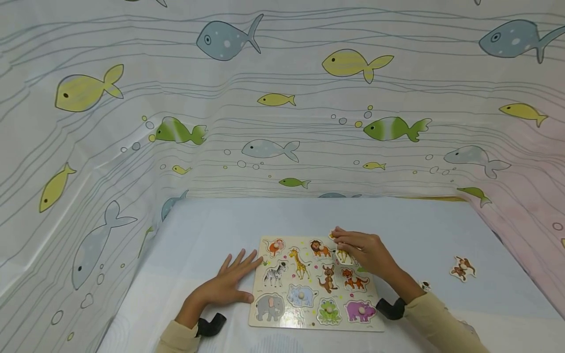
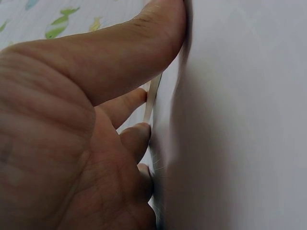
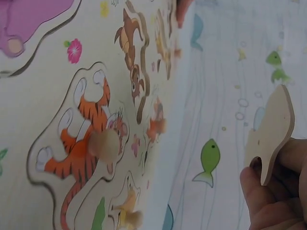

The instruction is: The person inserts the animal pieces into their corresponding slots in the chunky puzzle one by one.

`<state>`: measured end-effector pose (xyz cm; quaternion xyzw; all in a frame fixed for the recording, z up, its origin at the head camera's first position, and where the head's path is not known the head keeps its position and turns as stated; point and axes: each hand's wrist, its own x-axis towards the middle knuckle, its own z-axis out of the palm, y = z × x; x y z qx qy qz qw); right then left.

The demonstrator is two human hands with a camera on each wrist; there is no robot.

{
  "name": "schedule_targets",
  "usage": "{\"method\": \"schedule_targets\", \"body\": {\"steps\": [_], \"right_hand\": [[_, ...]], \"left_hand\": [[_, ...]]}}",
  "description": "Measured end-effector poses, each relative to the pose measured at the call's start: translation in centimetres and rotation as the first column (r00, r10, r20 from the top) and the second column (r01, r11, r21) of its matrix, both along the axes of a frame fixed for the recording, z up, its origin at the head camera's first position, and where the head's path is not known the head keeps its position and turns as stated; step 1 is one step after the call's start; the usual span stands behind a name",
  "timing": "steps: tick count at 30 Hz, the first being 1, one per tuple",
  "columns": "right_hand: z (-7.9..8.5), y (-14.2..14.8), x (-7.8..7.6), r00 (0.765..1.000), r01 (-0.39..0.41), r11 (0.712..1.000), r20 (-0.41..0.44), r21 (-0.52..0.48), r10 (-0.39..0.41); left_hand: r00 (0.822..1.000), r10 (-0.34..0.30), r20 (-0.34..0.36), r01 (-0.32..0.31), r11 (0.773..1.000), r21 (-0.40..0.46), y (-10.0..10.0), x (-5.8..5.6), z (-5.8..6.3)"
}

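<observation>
A wooden animal puzzle board (image 1: 293, 321) lies flat on the table. My left hand (image 1: 229, 284) spreads its fingers at the board's left edge, with thumb and fingertips right at the rim. Over the upper right of the board, my right hand (image 1: 364, 250) pinches a wooden puzzle piece (image 3: 271, 129). Its plain back shows in the right wrist view; its picture side is mostly hidden by fingers. Knobbed pieces sit in the board, among them a lion (image 1: 320, 249), a tiger (image 3: 91, 143), a frog (image 1: 328, 311) and a purple hippo (image 1: 360, 311). The zebra (image 1: 274, 274) and kangaroo (image 1: 328, 278) pictures show no knobs.
Right of the board lies a loose brown animal piece (image 1: 463, 268). A zebra piece (image 1: 425, 286) is partly covered by my right forearm. Black wrist mounts (image 1: 212, 324) stick out from both wrists. Fish-printed cloth (image 1: 282, 162) walls surround the pale table (image 1: 212, 220).
</observation>
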<state>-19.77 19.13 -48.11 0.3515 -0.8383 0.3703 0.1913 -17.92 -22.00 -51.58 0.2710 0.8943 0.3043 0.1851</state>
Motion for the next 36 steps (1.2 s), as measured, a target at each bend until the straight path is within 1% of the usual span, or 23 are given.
{"method": "schedule_targets", "body": {"steps": [4, 8, 10, 15, 19, 23, 27, 31, 36], "right_hand": [[0.0, -1.5, -0.5, 0.998, -0.048, 0.999, 0.027, -0.014, 0.049], [0.0, -2.8, -0.9, 0.994, -0.06, 0.998, 0.089, -0.018, 0.061], [0.0, -3.3, -1.1, 0.992, -0.063, 0.998, 0.104, -0.015, 0.065], [-0.2, -4.2, -1.6, 0.992, -0.069, 0.998, 0.107, 0.0, 0.068], [-0.4, -4.8, -2.0, 0.989, -0.081, 0.997, 0.125, 0.004, 0.08], [-0.9, -5.4, -2.3, 0.979, -0.11, 0.993, 0.167, -0.033, 0.114], [-1.8, -6.0, -2.6, 0.973, -0.145, 0.988, 0.173, -0.057, 0.152], [-2.7, -6.4, -2.9, 0.963, -0.174, 0.983, 0.199, -0.061, 0.183], [-3.3, -7.0, -3.1, 0.948, -0.2, 0.978, 0.241, -0.055, 0.207]], "left_hand": [[1.0, -0.002, 0.0, 0.002, 1.0, 0.002, 0.0, 0.0, 0.1], [1.0, 0.0, 0.005, 0.0, 1.0, 0.003, 0.0, 0.0, 0.2], [1.0, 0.001, 0.007, -0.001, 1.0, 0.006, 0.0, 0.0, 0.2], [1.0, -0.001, 0.015, 0.0, 1.0, 0.013, 0.0, 0.0, 0.1], [1.0, 0.0, 0.013, 0.0, 1.0, 0.013, -0.1, 0.0, 0.0], [1.0, -0.002, 0.012, 0.002, 1.0, 0.014, -0.2, 0.0, 0.0], [1.0, -0.001, 0.015, 0.001, 1.0, 0.017, -0.2, 0.0, 0.1], [1.0, -0.001, 0.01, 0.001, 1.0, 0.013, -0.2, 0.0, 0.1], [1.0, -0.008, 0.004, 0.008, 1.0, 0.018, -0.2, -0.1, 0.1]]}}
